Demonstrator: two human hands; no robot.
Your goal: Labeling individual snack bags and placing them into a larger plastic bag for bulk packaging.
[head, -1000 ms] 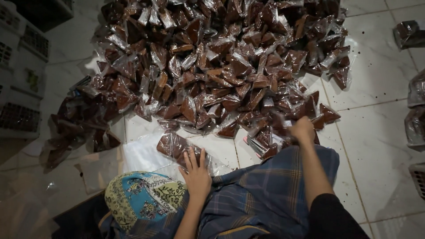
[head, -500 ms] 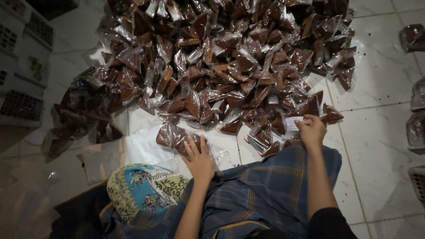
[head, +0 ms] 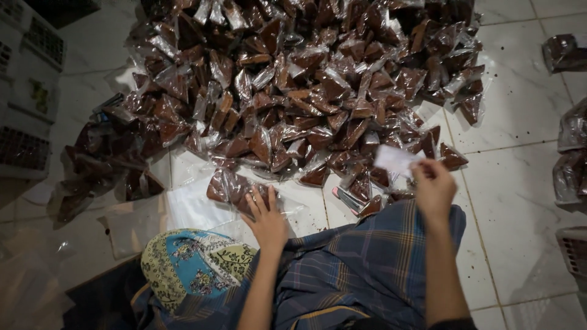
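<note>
Your left hand [head: 267, 221] lies flat, fingers spread, on a clear bag of brown pieces [head: 235, 188], pinning it to the tiled floor [head: 520, 128] just before your knees. Your right hand [head: 433, 190] is raised, fingertips pinched on a small white slip [head: 396, 159], held clear above the heap of filled packets [head: 306, 79]. The plaid cloth [head: 367, 269] over your lap sits just behind both.
</note>
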